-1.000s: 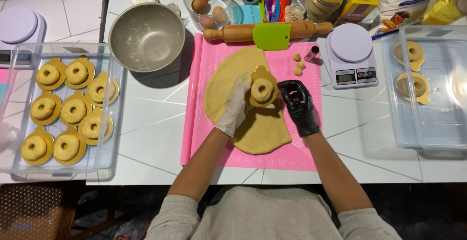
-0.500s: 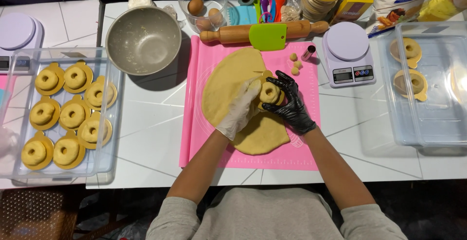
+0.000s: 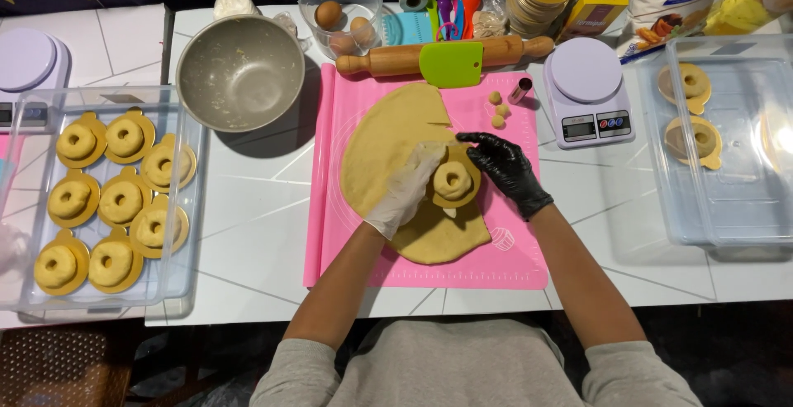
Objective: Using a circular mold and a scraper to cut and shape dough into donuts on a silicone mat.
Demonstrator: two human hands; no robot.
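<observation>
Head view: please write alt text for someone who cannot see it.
Seen from above, a left hand in a pale glove and a right hand in a black glove hold a ring of dough on a gold card above rolled-out dough on a pink mat. A clear tray at left holds eight rings on cards.

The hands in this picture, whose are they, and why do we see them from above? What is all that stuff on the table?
A person wears a camera on the head, so you look down at that person's own two hands. The left hand, in a pale glove, and the right hand, in a black glove, hold a ring of dough over a flat dough sheet on a pink mat. Nearby lie a rolling pin, a metal bowl, a scale, and a clear tray of dough rings.
</observation>
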